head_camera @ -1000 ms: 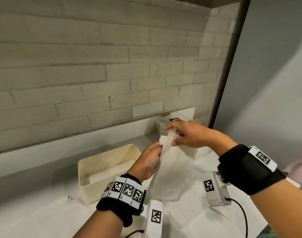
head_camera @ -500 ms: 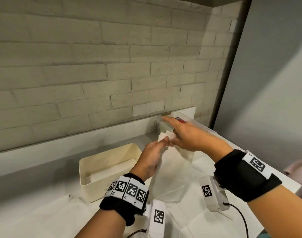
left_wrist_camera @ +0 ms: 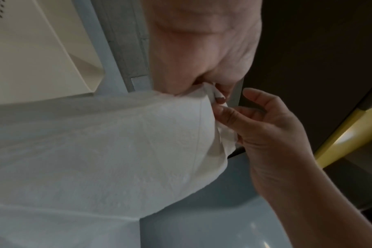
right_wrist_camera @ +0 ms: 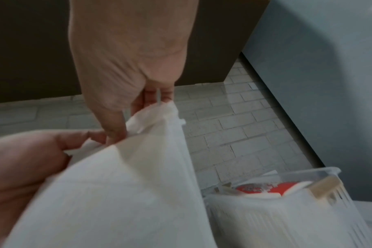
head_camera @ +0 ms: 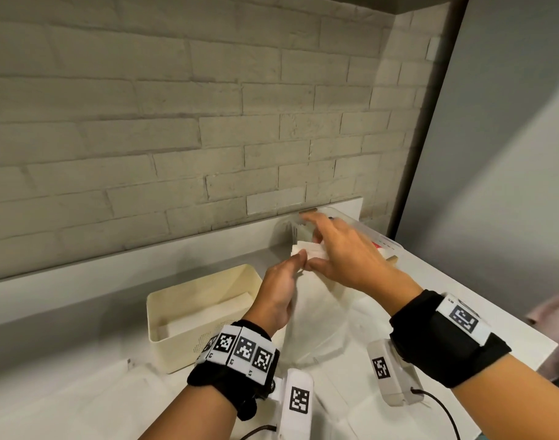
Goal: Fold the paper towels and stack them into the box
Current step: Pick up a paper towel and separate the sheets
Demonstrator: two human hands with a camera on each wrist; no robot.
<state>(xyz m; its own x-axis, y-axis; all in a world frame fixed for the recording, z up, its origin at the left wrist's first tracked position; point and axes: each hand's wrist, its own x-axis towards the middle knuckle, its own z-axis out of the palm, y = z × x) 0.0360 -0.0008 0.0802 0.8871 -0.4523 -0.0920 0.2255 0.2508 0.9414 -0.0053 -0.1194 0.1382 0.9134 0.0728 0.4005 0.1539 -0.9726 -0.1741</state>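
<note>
Held up over the white counter [head_camera: 90,404]: thin white paper towel sheet [head_camera: 316,315], top edge pinched by left hand [head_camera: 279,292] and right hand [head_camera: 344,255], thumbs together. At nine o'clock, open cream rectangular plastic box [head_camera: 163,308], folded towels inside.

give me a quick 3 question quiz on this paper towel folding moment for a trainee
1. True or false: both the left hand and the right hand pinch the top edge of the paper towel.
2. Which container already holds folded towels?
A. the cream box
B. the clear plastic basket
C. neither
3. Fill in: inside the clear plastic basket lies something coloured ____ and white.

Key
1. True: both wrist views show the fingers of each hand closed on the towel's upper edge.
2. A: a white folded stack lies on the box floor.
3. Red.
</note>
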